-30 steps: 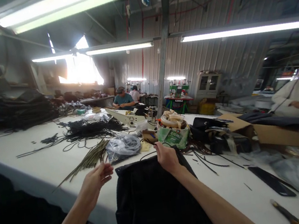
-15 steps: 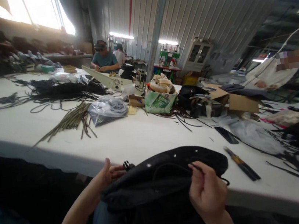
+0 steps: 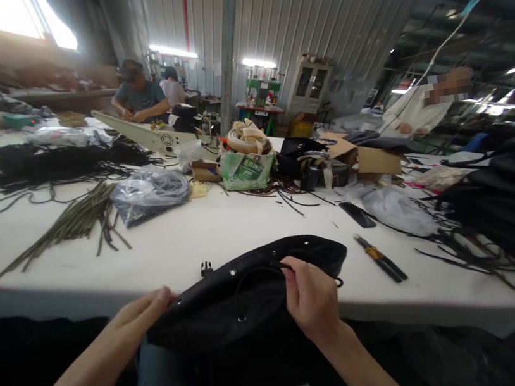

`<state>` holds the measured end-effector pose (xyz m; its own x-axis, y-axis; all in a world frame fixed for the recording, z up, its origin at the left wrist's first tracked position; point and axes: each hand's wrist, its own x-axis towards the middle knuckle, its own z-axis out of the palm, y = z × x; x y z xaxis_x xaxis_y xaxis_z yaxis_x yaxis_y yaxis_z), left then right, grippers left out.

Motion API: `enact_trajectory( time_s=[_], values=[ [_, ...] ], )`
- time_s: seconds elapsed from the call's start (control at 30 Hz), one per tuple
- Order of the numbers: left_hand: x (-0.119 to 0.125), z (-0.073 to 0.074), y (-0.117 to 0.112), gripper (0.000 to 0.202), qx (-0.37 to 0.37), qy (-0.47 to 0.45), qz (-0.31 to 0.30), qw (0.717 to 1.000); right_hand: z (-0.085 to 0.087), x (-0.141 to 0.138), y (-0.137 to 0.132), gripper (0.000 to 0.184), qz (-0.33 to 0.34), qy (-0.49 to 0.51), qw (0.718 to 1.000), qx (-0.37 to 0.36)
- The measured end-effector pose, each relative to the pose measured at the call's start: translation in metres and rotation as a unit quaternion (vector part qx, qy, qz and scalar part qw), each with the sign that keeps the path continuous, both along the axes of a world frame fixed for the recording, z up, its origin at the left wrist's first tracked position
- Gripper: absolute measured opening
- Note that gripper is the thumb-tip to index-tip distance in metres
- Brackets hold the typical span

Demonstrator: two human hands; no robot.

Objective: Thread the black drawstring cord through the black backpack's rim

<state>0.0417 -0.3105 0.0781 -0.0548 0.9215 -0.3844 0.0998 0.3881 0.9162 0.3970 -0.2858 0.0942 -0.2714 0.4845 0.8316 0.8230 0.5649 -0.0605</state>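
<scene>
A black bag with metal eyelets along its rim lies across my lap at the table edge, its mouth slightly parted. My left hand grips the left end of the rim; part of its fingers is hidden by the fabric. Between the thumb and fingers of my right hand is the end of a thin black cord, pinched above the bag's mouth. The cord loops down to an eyelet in the near wall. Beyond the rim, a black plastic buckle sticks up.
Yellow-and-black handled snips and a dark phone lie to the right. Farther back are olive cords, a plastic bag of grey cord, a green box and black cords. Black bags crowd the right side. Other people work beyond.
My left hand has gone from open fingers near the buckle to a grip on the bag's left rim. The right hand still pinches the cord. The view has swung right.
</scene>
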Motion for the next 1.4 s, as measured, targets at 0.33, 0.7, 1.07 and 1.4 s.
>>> enact_trajectory(
  time_s=[0.33,0.7,1.07,1.4],
  values=[
    [-0.021,0.02,-0.022,0.056,-0.031,-0.013,-0.191,0.981,-0.003,0.012,0.002,0.013,0.045,0.012,0.999,-0.027],
    [0.033,0.042,0.001,0.05,0.009,-0.065,-0.059,0.996,0.002,0.028,0.007,0.011,0.025,0.021,0.998,-0.048],
    [0.049,-0.006,-0.021,0.07,0.053,-0.234,-0.006,0.971,-0.001,0.038,0.012,0.013,-0.013,0.026,0.999,-0.039],
    [0.059,0.015,-0.014,0.048,0.159,0.08,0.026,0.984,0.001,0.03,0.01,0.011,0.009,0.02,0.998,-0.05]
  ],
)
